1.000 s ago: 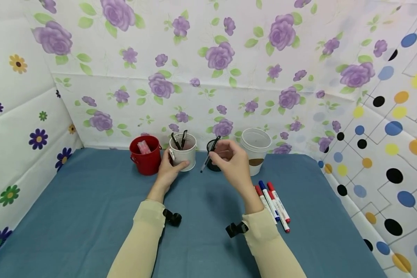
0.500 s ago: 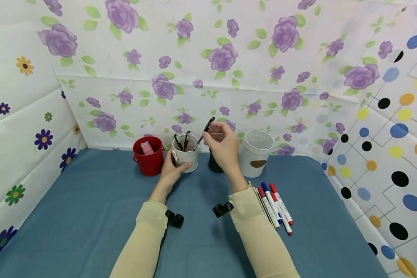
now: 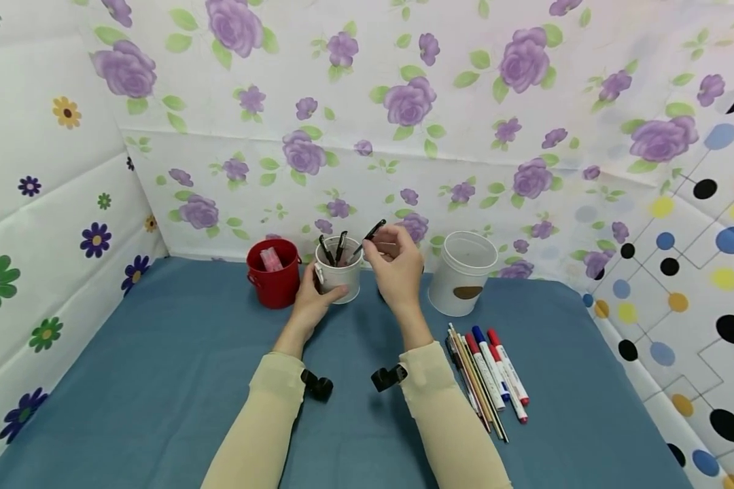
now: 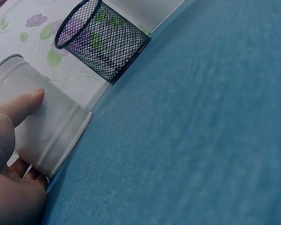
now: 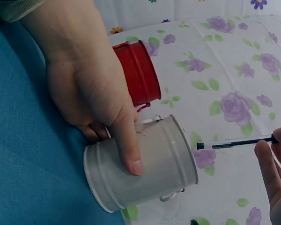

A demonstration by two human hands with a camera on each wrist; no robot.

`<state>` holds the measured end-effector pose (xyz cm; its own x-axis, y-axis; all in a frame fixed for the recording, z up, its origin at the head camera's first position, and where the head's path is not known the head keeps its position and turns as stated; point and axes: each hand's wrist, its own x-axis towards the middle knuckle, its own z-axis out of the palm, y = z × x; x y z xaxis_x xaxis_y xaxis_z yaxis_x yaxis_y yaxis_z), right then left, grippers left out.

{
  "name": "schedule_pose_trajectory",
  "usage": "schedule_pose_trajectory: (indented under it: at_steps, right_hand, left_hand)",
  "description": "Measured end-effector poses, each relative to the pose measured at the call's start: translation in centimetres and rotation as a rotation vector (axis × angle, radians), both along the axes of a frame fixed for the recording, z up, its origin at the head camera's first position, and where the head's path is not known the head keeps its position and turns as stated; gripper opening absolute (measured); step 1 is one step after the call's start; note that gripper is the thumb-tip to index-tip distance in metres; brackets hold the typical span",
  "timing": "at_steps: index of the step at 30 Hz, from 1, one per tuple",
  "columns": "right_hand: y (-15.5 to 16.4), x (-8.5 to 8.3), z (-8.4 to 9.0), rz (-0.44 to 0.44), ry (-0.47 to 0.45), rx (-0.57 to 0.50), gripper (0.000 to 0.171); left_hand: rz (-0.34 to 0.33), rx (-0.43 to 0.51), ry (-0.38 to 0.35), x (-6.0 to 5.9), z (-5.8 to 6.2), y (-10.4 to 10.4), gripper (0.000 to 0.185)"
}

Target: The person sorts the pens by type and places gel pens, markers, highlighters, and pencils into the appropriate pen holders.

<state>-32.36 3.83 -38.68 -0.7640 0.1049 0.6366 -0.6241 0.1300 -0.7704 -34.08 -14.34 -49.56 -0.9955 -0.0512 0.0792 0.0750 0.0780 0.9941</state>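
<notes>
My left hand [image 3: 310,304] grips a small white metal bucket [image 3: 342,280] from its left side, the thumb lying across its front. In the right wrist view the bucket's side [image 5: 161,157] and handle lugs show. Two black pens [image 3: 341,246] lean inside it. With thumb and fingertips my right hand [image 3: 399,268] pinches another pen [image 5: 239,142], clear-barrelled with a black cap. The pen slants, its clear end pointing down toward the bucket's mouth. In the right wrist view that end is just beyond the rim.
Left of the white bucket stands a red bucket [image 3: 273,282] holding a pink item [image 3: 271,259]. A black mesh cup [image 4: 103,42] is largely hidden behind my right hand in the head view. Farther right are a larger white bucket [image 3: 459,292], several markers [image 3: 491,363] and thin sticks [image 3: 469,373].
My right hand has carried the pen leftward from in front of the mesh cup to the white bucket's mouth. My left hand keeps its grip. The head view has shifted slightly.
</notes>
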Motion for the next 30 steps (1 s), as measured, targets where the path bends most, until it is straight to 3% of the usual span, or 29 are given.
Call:
schedule_pose_trajectory:
  at_steps: [5,16,30]
  right_hand:
    - [0.0,0.2,-0.7,-0.054,0.035,0.023,0.022]
    - [-1.0,-1.1,-1.0,-0.024,-0.027,0.067,0.026]
    - [-1.7,-3.4,-1.7,-0.066,-0.147,0.299,0.027]
  left_hand:
    - [-0.015,-0.007,-0.005,-0.2,0.0,0.3,0.099]
    - [-0.009,0.004,-0.011,-0.1,0.1,-0.1,0.100]
    - [-0.004,-0.017,-0.023,-0.1,0.1,0.0,0.102]
